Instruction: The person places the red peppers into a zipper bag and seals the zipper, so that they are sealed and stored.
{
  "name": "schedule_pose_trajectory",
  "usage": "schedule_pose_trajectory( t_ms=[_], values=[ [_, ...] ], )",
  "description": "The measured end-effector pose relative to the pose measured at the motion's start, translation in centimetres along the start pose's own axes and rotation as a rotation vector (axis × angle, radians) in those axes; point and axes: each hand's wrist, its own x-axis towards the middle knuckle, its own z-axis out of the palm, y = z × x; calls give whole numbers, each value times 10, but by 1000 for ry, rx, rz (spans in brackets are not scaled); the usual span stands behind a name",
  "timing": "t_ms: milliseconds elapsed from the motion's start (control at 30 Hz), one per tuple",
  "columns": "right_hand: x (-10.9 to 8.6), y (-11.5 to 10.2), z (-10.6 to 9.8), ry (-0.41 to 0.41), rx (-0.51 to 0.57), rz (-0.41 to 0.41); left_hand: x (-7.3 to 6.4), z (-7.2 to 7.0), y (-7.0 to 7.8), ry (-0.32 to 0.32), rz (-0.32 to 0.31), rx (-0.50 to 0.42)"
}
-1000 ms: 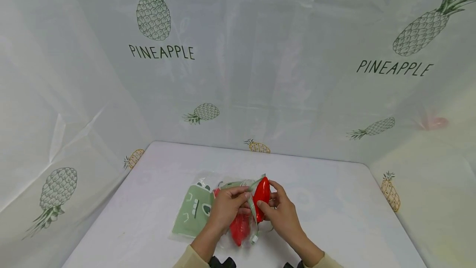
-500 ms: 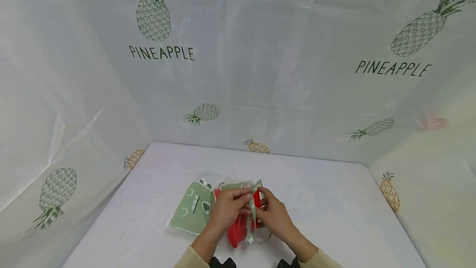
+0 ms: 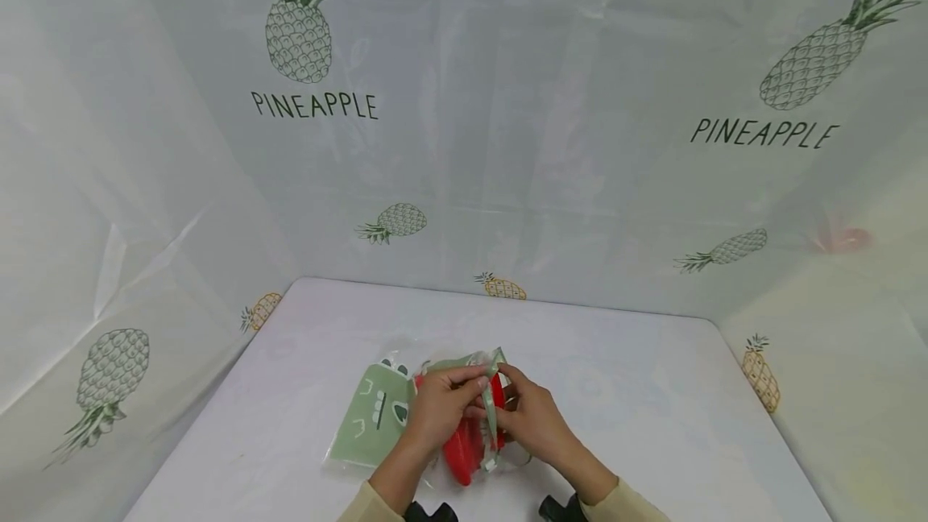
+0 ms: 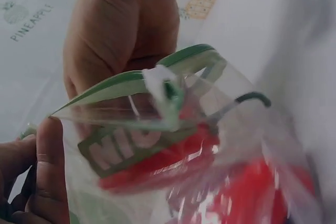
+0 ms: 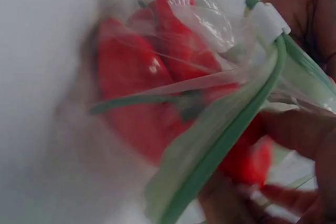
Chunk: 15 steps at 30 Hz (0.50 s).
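Zip bag [image 4: 199, 124] with "NI…" lettering [image 4: 124, 145]

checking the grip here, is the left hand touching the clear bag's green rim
Touching: the head view shows the left hand pinching the green rim between thumb and fingertip, with no gap.

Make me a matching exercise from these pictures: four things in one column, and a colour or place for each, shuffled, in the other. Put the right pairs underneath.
Things
1. Zip slider
2. Peppers
3. Face print
4. Large upper-left pineapple drawing

Colours and places
A. Red, with plastic around them
B. On the sheet behind the table
C. White, on the green edge of the clear bag
D. Green, to the left of the left hand

Right pairs
1-C
2-A
3-D
4-B
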Motion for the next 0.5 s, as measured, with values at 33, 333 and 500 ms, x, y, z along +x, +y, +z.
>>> schedule_pose_trajectory(
  t_ms=[33, 333, 500],
  values=[
    [1, 0, -1, 37, -45, -1, 0, 0, 0, -4, 3, 4],
    [6, -4, 1, 198, -36, 63, 1, -1, -4, 8, -14, -17],
    [5, -3, 6, 84, 64, 71, 1, -2, -6, 15, -12, -19]
  ],
)
